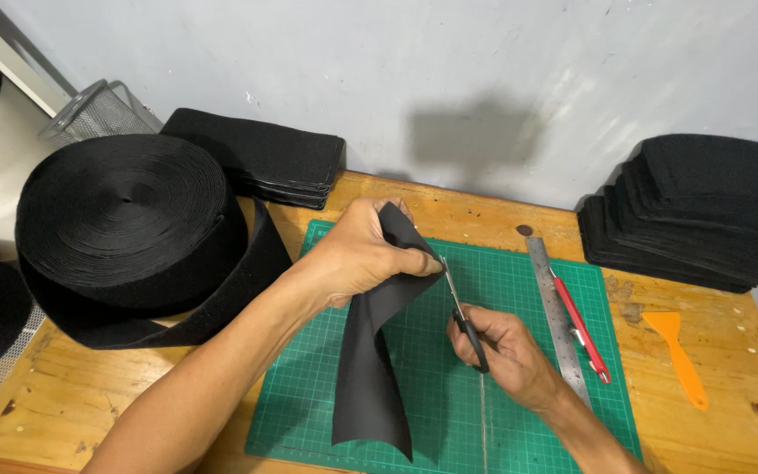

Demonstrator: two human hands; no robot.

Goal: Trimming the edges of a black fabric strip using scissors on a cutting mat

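Note:
My left hand (357, 254) grips the upper end of a black fabric strip (370, 369), which hangs curved down onto the green cutting mat (519, 412). My right hand (506, 347) holds black-handled scissors (461, 312), blades pointing up and meeting the strip's right edge just below my left thumb. Both hands are above the middle of the mat.
A big roll of black fabric (125, 228) lies at the left with its tail trailing toward the mat. Stacks of cut black pieces sit at the back (265, 154) and right (704, 211). A steel ruler (554, 307), a red utility knife (582, 329) and an orange scraper (679, 351) lie on the wooden table (63, 404).

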